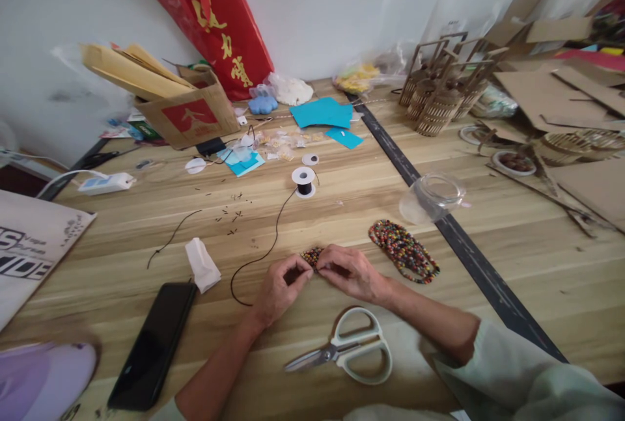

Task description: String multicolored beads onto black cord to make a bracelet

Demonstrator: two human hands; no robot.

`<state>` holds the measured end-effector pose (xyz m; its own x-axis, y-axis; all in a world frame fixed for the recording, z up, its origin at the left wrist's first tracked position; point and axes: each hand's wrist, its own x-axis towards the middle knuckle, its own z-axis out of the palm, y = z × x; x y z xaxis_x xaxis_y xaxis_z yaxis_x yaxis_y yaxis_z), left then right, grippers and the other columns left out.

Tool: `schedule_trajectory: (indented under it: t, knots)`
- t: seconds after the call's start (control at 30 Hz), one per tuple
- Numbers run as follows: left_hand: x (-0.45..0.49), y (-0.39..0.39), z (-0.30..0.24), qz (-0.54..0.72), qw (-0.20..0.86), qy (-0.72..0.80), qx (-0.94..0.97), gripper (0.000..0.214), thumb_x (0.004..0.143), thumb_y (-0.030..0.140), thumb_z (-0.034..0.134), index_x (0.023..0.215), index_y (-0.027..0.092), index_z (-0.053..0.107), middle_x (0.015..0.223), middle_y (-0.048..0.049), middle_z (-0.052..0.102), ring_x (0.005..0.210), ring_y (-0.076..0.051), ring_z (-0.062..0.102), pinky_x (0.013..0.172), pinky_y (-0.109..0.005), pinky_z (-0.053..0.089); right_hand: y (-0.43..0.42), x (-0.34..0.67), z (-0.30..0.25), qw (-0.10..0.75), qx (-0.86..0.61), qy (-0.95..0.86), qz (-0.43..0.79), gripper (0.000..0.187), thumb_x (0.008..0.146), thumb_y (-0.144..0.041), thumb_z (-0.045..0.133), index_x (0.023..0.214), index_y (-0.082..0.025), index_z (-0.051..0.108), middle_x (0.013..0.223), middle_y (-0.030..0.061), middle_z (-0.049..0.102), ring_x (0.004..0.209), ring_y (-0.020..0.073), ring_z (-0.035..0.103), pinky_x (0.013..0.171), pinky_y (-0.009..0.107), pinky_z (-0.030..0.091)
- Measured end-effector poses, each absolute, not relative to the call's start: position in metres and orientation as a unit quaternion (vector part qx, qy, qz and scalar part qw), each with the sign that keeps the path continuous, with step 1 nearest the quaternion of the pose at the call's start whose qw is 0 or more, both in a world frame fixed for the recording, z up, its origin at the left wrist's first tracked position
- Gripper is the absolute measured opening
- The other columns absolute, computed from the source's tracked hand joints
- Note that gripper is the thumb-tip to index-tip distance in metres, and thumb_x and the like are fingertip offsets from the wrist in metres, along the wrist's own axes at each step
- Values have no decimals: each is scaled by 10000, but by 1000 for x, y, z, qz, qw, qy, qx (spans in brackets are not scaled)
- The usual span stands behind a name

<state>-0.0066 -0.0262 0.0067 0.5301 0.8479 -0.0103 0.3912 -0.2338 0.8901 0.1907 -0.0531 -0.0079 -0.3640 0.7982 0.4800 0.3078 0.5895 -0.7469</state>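
My left hand (283,284) and my right hand (349,269) meet at the middle of the table, thumbs and forefingers pinched close together. Between and behind the fingertips lies a small bunch of multicoloured beads (311,254). A black cord (277,232) runs from a white spool (303,181) down to my left hand, which pinches it. What the right fingertips grip is too small to make out. To the right rests a coil of strung coloured beads (403,250). White-handled scissors (344,347) lie in front of my hands, blades pointing left.
A black phone (152,346) and folded white paper (202,265) lie to the left. A clear round container (434,198) stands to the right. Blue sheets (322,113), a paper bag (188,112) and small bamboo baskets (437,99) are at the back. Cord snippets (229,216) are scattered left of the spool.
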Motion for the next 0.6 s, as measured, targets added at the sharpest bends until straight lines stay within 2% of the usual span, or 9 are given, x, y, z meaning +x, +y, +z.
schedule_trajectory:
  t: [0.6]
  knots:
    - [-3,-28,9,262,452,405,750,127,817,216,561,712,152,592,654,-3,582,621,-118,519,616,-217,416,-53,188,-5,445,-351,-772,288,119,932,-242,512,888,-161,588,798,65,618,685,129,569,611,219,474]
